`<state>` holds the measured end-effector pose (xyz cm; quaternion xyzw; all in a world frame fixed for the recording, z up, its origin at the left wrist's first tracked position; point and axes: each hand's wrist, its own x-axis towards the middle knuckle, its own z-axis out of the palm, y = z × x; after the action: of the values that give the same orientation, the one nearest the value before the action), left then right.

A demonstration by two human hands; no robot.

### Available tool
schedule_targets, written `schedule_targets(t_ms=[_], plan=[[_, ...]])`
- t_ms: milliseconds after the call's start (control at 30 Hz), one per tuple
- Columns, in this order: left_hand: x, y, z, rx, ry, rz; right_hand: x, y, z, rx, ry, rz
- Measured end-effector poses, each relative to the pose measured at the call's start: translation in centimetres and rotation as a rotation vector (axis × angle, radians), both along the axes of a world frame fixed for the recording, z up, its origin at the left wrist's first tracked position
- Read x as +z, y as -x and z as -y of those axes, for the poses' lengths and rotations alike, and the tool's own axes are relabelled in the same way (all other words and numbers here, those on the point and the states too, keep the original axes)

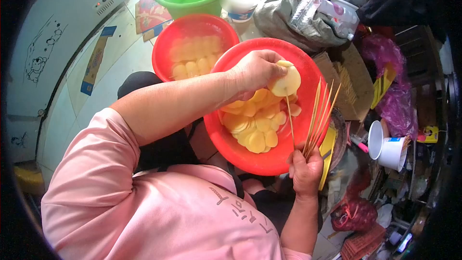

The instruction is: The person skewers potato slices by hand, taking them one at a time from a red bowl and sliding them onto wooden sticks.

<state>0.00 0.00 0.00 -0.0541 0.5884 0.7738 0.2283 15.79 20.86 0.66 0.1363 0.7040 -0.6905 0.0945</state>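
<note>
My left hand [260,73] is closed, pinching a pale round potato slice [287,82] between thumb and fingers above a red basin [221,140]. In my right hand [306,169], low at the basin's edge, is a fan of several thin wooden skewers [318,123]. A single skewer [291,120] stands apart from that fan, gripped by the same hand, its tip right at the lower part of the slice. Under my hands, loose yellow potato slices [257,124] are heaped in the basin.
A second red basin [161,60] holds rows of yellow slices. Behind it are a green tub [192,4] and a white bucket [240,4]. A grey sack [281,19] with plastic bottles stands at the back. Cardboard [358,84], white tubs [392,153] and a red net bag [355,215] lie right.
</note>
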Motion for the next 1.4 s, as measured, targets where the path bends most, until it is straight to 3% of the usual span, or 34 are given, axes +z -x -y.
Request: schedule_targets(t_ms=[167,367,700,800,833,1167,1400], plan=[[0.1,-0.1,-0.2,0.133,-0.173,0.121,0.4,-0.1,-0.1,0.041,0.053,0.064],[-0.3,-0.1,0.2,0.073,-0.24,0.177,0.0,-0.4,0.0,0.048,0.096,0.042],[-0.1,-1.1,-0.1,-0.019,-0.024,0.083,-0.9,-0.1,0.8,0.016,0.071,0.043],[0.0,-2.6,-1.0,-0.174,-0.008,0.053,-0.6,0.8,1.3,-0.012,0.118,0.019],[0.8,-3.2,-1.1,-0.216,0.124,0.009,-0.5,1.2,1.4,-0.021,0.148,0.034],[0.2,-0.5,-0.5,-0.031,-0.042,0.047,-0.6,2.0,1.3,-0.032,0.162,0.088],[0.3,-3.7,-1.9,-0.255,0.014,0.102,-0.6,2.4,2.6,-0.129,0.161,-0.004]])
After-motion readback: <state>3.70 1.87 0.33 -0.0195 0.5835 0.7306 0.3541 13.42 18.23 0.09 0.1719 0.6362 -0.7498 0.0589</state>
